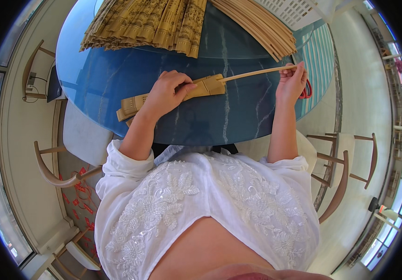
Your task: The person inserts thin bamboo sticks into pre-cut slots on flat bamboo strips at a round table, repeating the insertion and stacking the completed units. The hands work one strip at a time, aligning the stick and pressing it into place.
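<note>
My left hand [167,91] is closed on a small stack of gold paper chopstick sleeves [211,86] lying slantwise over the blue table. My right hand [291,83] pinches the far right end of pale wooden chopsticks [252,73]; whether it is one stick or a pair I cannot tell. Their left tip meets the open right end of the sleeves. Beside my right wrist shows a red loop handle [309,88], its other part hidden behind the hand. A large pile of printed gold sleeves [149,25] lies at the back, with a bundle of wooden chopsticks [259,28] to its right.
The round table [201,126] has a blue marbled top with a raised glass disc at the back. A white perforated basket [290,13] stands at the far right. Wooden-armed chairs [338,186] surround the table, and a dark box-like object [54,86] sits beyond its left edge.
</note>
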The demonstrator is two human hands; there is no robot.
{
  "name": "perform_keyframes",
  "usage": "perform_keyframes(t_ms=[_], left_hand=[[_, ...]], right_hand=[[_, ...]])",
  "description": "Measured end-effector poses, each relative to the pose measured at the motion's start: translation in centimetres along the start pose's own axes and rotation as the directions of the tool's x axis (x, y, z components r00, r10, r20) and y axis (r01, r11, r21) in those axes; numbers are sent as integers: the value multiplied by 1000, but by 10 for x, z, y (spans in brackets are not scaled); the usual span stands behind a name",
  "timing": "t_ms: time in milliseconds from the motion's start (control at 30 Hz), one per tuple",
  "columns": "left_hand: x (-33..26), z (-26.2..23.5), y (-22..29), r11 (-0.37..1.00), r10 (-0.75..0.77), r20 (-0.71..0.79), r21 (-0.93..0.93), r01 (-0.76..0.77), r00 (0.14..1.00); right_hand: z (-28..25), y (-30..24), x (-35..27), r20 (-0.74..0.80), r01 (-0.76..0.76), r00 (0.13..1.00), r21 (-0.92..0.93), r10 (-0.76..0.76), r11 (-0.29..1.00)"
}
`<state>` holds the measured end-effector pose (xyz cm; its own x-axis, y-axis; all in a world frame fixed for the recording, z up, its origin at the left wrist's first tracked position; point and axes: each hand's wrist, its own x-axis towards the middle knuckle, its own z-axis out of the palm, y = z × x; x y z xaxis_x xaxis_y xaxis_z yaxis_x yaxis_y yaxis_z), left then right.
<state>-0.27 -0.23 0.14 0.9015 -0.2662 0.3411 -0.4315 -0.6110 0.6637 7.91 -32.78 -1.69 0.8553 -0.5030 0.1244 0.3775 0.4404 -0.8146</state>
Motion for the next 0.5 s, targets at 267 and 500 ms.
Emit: perform_keyframes(t_ms=[267,500], left_hand=[[1,-2,-1,1000,8,5,6,-8,1000],[1,-3,0,1000,11,11,8,-11,1000]], right_hand=[[-4,1,2,4,17,1000,48,-17,999],[0,-2,0,-20,6,1000,53,-5,999]])
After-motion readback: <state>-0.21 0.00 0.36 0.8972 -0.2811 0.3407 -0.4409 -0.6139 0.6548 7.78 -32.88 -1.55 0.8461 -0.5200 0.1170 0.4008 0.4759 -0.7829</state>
